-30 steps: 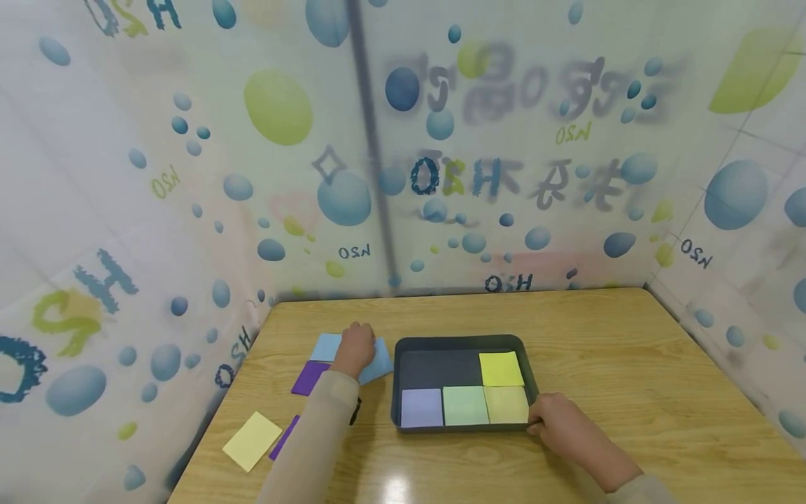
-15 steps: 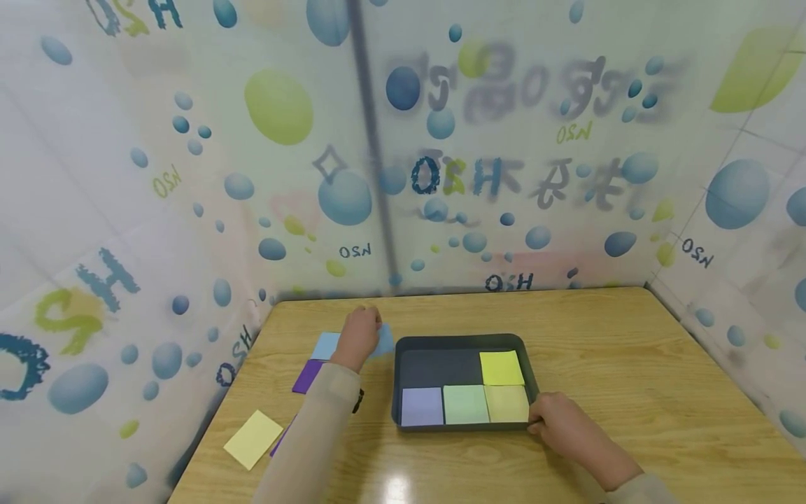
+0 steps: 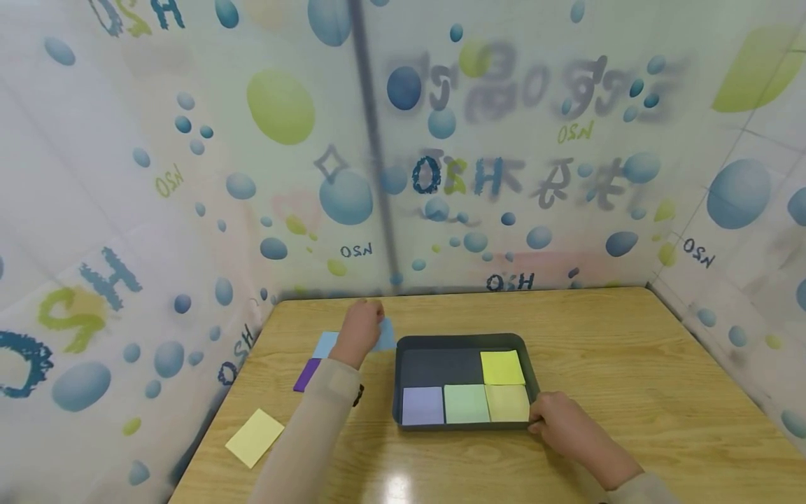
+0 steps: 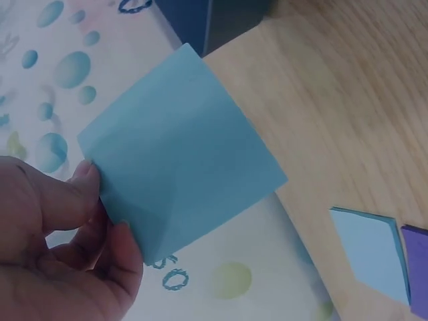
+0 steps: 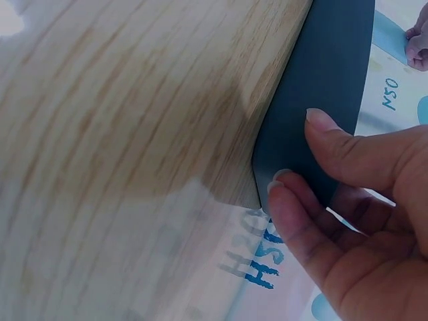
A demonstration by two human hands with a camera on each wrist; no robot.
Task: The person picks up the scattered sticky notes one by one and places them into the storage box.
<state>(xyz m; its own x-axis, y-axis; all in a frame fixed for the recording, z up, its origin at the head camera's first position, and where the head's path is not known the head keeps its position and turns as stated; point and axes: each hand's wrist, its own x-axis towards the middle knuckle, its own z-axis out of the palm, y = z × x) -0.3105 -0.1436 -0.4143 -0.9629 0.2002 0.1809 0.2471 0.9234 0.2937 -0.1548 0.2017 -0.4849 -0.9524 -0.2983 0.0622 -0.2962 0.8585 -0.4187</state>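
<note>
Well, the left hand point(image 3: 359, 332) pinches a light-blue square point(image 4: 180, 157) by its edge, near the dark tray's point(image 3: 439, 367) far left corner; whether they touch, I can't quite tell. The right hand point(image 3: 557, 418) grips the near right corner, with a lilac square point(image 3: 422, 406), a green square point(image 3: 466, 404) and two yellow squares point(image 3: 502, 367) inside.

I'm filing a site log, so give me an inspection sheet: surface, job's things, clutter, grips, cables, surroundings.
Surface: wood-grain table, glare spot near the front.
Job's things: dark tray holding lavender square, pale green square, cream square and bright yellow square; outside, pale yellow square, purple square, light blue square.
Clutter: nothing seen.
Left grip: pinches a blue square by one edge.
Right grip: holds the tray's near right corner.
Cables: nothing seen.
Surroundings: bubble-print wall covering behind and at both sides.
</note>
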